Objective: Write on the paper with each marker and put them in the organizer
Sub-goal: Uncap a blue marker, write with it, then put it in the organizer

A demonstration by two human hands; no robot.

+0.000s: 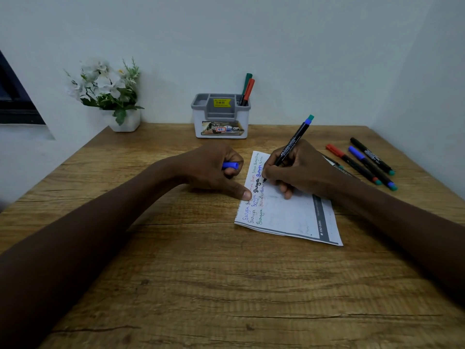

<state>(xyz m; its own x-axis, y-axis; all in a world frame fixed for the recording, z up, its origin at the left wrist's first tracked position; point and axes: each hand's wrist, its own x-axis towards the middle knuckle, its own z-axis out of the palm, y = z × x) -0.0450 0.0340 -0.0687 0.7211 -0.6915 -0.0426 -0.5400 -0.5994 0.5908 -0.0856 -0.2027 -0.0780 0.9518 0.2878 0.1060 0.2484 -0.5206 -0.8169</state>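
Two grips, right hand (302, 172) pinching slim black marker (293, 143), left hand (208, 167) round blue cap (230, 165), seemingly plastic

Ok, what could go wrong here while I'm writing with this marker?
Smudging: your right hand rests on the white printed paper sheet beside the handwriting and could smear wet ink from the black blue-ended marker. Slipping: only the thumb of your left hand pins the sheet's edge, while its fingers hold the small blue cap. Your right forearm might nudge the loose capped markers and roll them across the wooden table.
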